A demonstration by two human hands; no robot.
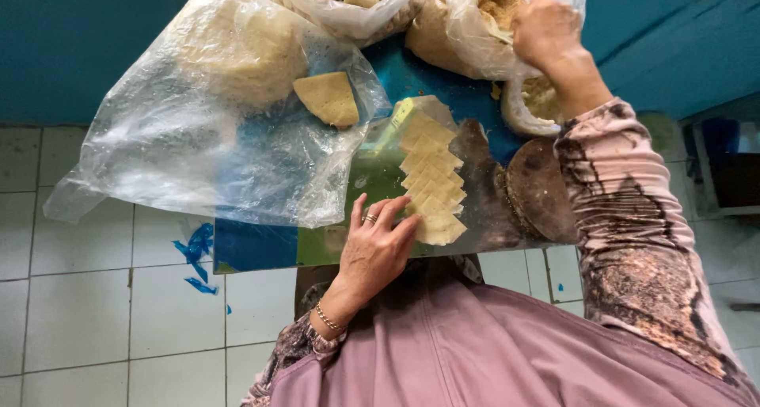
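Nearest, the left hand point(376, 249) lies flat with open fingers, its tips touching the near end of a row of overlapping square dough wrappers point(432, 177) on the blue worktop point(253, 245). The row's long axis runs away from that hand. A large clear bag point(198, 138) holding a dough wedge point(328, 98) lies just left. Farther off, the right hand point(546, 31) reaches into a plastic bag of crumbly filling point(495, 11), its grip closed on the bag's edge.

White floor tiles point(79, 312) — blue scraps point(198, 249), dark round board point(542, 189), teal wall point(71, 43)
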